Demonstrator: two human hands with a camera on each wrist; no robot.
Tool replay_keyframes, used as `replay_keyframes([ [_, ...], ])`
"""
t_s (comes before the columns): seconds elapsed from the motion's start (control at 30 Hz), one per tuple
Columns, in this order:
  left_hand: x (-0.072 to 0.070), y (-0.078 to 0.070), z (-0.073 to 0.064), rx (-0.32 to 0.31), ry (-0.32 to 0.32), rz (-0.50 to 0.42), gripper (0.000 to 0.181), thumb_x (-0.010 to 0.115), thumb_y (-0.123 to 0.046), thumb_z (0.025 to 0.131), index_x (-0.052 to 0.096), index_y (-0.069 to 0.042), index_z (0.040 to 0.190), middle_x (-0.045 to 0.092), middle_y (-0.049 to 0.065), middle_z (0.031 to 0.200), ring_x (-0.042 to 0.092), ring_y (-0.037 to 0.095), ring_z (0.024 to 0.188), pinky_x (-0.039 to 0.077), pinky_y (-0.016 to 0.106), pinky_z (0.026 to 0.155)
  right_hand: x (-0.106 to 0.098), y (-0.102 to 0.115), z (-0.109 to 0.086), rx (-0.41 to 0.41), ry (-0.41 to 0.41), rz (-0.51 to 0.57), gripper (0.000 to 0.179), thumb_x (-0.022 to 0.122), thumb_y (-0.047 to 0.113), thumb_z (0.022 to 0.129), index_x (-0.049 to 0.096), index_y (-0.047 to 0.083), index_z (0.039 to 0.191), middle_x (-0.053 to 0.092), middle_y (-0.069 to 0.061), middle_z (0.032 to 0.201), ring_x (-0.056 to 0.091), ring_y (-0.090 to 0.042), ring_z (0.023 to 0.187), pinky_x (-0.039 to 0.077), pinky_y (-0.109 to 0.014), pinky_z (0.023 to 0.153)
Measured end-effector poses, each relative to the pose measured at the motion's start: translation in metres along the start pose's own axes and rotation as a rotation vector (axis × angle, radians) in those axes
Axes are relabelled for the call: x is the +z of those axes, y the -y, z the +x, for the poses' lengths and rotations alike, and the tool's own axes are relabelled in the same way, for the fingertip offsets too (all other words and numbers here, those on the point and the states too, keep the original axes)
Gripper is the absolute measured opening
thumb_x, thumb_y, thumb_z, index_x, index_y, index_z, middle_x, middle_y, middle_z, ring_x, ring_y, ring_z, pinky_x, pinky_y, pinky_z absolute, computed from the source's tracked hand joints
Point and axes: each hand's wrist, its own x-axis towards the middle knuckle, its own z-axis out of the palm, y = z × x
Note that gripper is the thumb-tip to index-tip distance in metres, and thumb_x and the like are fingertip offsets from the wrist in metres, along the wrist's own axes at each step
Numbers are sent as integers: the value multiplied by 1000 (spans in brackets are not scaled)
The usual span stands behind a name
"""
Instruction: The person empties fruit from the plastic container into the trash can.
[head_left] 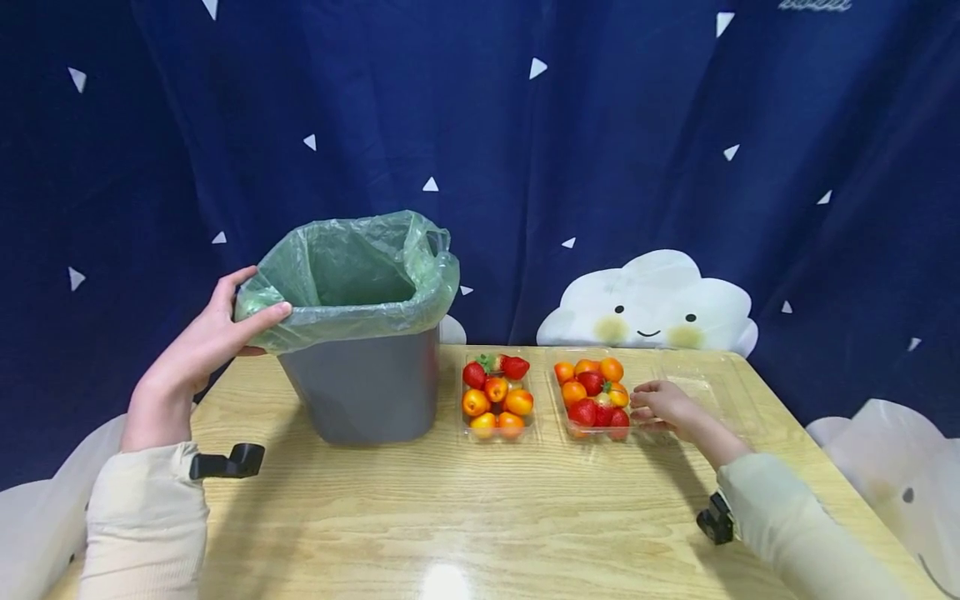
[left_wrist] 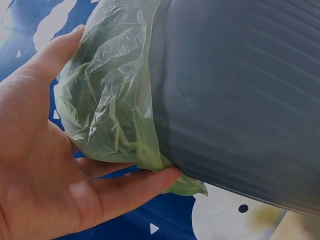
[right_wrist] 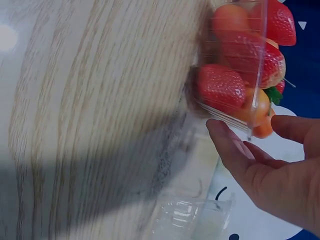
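Observation:
A grey bin [head_left: 367, 383] stands on the table, lined with a green plastic bag [head_left: 352, 321] folded over its rim. My left hand [head_left: 217, 329] spreads around the bin's left corner, its thumb along the front rim; in the left wrist view its fingers lie against the bag with the palm apart from it. My right hand [head_left: 663, 407] is at the right side of a clear plastic box [head_left: 596, 431] of strawberries and small orange fruits. Seen from the right wrist, the fingers [right_wrist: 232, 150] are extended right by the end of that box, holding nothing.
Another clear box [head_left: 498, 437] with strawberries and yellow-orange fruits sits between the bin and the right box. A clear empty plastic container [head_left: 738, 387] lies at the table's far right corner. Behind the table [head_left: 487, 517] hangs a dark blue curtain [head_left: 480, 125].

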Motion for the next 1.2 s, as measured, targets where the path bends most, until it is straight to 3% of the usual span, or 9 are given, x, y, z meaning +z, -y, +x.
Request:
replay_keyframes([
  [0.17,1,0,0,2,2,7,81,48,-40,92,-8,-15,145,27,23,133,46,-8,85,52,28,72,4,-4,7,15,-8,19,44,38,5,92,26,-21,125,60,-19,97,61,-10,72,54,-35,73],
  [0.27,1,0,0,3,1,8,81,48,-40,92,-9,-14,145,28,23,132,46,-8,85,52,30,72,6,-5,10,31,-21,6,41,37,3,90,31,-19,123,61,-9,90,59,-10,69,54,-31,68],
  [0.5,2,0,1,11,-1,-11,81,48,-39,92,-8,-14,145,30,22,131,47,-9,84,52,28,70,9,-5,14,59,-34,-17,45,33,5,91,27,-18,128,57,-12,91,54,-13,69,52,-28,65],
  [0.73,2,1,1,15,-6,-7,81,49,-38,92,-7,-13,145,31,21,130,47,-7,84,52,30,70,5,-12,24,63,59,176,36,31,3,91,26,-13,123,41,4,59,42,-6,51,46,-22,54],
  [0.83,2,1,1,11,-5,-3,81,49,-39,92,-7,-13,145,30,22,131,47,-7,85,52,28,69,0,-14,28,66,128,231,34,29,2,91,25,-10,123,34,5,58,34,-8,51,44,-22,55],
  [1.0,2,1,2,5,1,-6,81,49,-39,92,-8,-14,145,29,23,133,46,-6,86,51,24,68,-4,-13,30,137,182,313,50,31,-1,84,21,-7,132,44,-2,79,51,-12,69,53,-33,73],
  [1.1,1,1,1,2,0,-6,81,49,-39,92,-7,-14,145,29,23,133,46,-7,86,51,23,68,-4,-12,31,174,196,367,33,33,1,84,42,-2,116,49,-5,90,59,-17,78,53,-36,76],
  [1.2,0,1,2,-2,-1,-5,81,49,-40,92,-7,-15,145,30,24,133,46,-7,85,51,24,69,-5,-11,32,193,229,370,16,32,1,83,46,7,77,46,-3,79,56,-15,74,53,-32,73],
])
